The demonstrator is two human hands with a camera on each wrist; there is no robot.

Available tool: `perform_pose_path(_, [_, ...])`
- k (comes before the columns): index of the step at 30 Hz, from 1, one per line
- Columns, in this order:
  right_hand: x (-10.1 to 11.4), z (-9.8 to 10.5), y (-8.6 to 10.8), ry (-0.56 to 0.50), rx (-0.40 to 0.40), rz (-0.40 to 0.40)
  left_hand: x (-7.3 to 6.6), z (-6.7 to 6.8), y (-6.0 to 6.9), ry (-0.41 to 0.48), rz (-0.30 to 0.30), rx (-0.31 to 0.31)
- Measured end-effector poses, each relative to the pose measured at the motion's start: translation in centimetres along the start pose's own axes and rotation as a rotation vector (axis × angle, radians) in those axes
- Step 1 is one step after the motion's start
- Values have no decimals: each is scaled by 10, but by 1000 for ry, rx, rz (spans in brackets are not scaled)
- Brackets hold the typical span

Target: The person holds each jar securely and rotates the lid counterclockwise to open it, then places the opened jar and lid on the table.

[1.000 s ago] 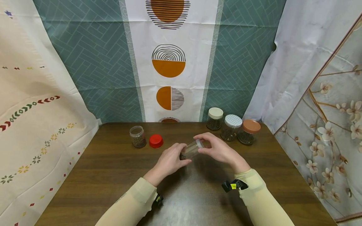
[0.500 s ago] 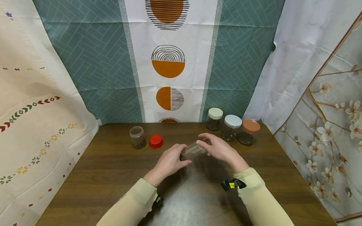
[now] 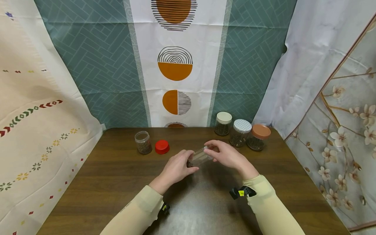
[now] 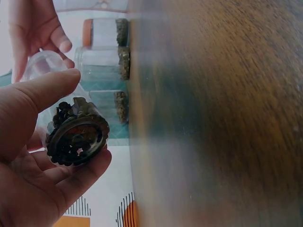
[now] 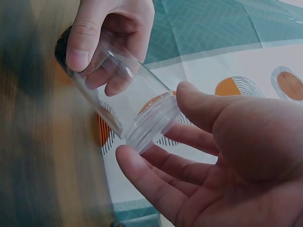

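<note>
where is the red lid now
In the head view, the red lid sits left of centre on the table, just right of an open jar.

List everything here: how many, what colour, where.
Table: 1, brown, lower half
Held jar: 1, clear, dark contents, tilted over table
Open jar: 1, clear, brownish contents, table's back left
Loose lid: 1, red, beside open jar
Lidded jars: 3, clear, with cream lid, patterned lid, orange lid, table's back right
Backdrop: 1, teal and white, behind table
Cream cloth: 1, cream, left
Flowered cloth: 1, pale, right
Sleeves: 2, pale yellow, bottom
Wrist devices: 2, black, near cuffs
Left hand: 1, bare, held jar's base end
Right hand: 1, bare, held jar's neck end
</note>
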State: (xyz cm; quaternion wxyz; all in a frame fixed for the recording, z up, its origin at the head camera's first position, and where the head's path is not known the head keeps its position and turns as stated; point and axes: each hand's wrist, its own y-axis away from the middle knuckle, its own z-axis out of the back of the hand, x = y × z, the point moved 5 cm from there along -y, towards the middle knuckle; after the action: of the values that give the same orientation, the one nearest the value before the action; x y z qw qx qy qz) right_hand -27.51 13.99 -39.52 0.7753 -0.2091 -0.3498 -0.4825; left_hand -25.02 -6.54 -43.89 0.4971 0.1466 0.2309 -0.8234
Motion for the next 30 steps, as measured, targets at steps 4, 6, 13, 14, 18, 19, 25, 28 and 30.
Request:
perform_pose_path(4, [1,1,2,-5,0,24,-1,1,1,3,-3,-6])
perform_pose_path(6, [1,2,3,-11,-2,36,-1,1,1,3,-3,-7])
perform_pose_path(13, [2,4,4,-6,-4,84,0,0,0,9,-1,-2])
perform_pose_path(14, [2,4,4,-3,-5,92,0,0,0,9,0,-2])
perform_pose_path(18, [2,5,5,7,-6,119,0,0,0,6,-1,-1])
perform_pose_path(19, [2,5,6,7,-5,120,0,0,0,4,0,0])
perform_pose_path(25, [0,5,7,-8,-6,112,-1,0,0,5,-3,-3])
perform_pose_path(28, [0,5,7,-12,-8,116,-1,0,0,10,-4,-5])
perform_pose_path(30, [0,5,7,-15,-7,122,0,0,0,17,-2,-4])
